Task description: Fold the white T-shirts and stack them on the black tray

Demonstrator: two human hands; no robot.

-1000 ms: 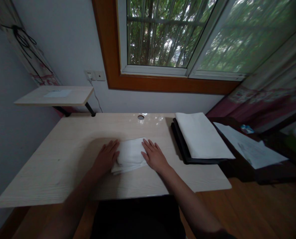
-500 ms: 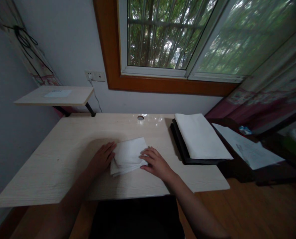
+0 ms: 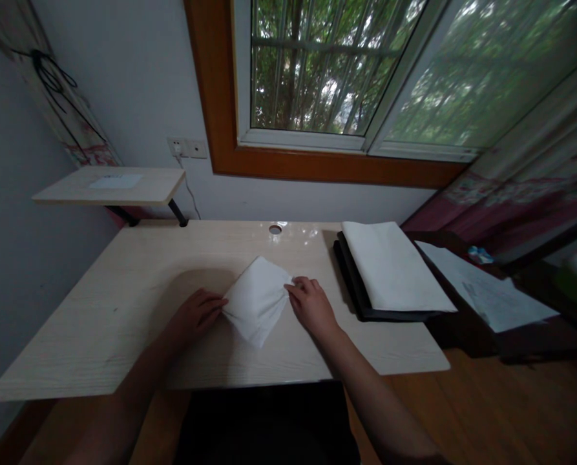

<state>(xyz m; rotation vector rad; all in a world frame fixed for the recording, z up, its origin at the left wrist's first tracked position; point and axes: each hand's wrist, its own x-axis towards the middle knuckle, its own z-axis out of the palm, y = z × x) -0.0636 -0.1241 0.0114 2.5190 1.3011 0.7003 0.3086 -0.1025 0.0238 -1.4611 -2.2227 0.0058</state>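
A soft, folded white napkin, of paper or cloth (I cannot tell which), lies in the middle of the desk with one corner pointing away from me and one toward me. Its left corner is pinched between the thumb and fingers of my left hand. On the other side, my right hand is closed on the right corner, where creases run inward from the fingertips. The fingers hide both gripped corners.
The pale wooden desk carries a raised shelf at the back left. To the right, a white sheet covers dark folders. Beyond the desk's right edge lie more papers. A window is behind.
The napkin has turned from lying roughly square to me to a diamond position. Both hands have gone from resting on its sides to pinching opposite corners.
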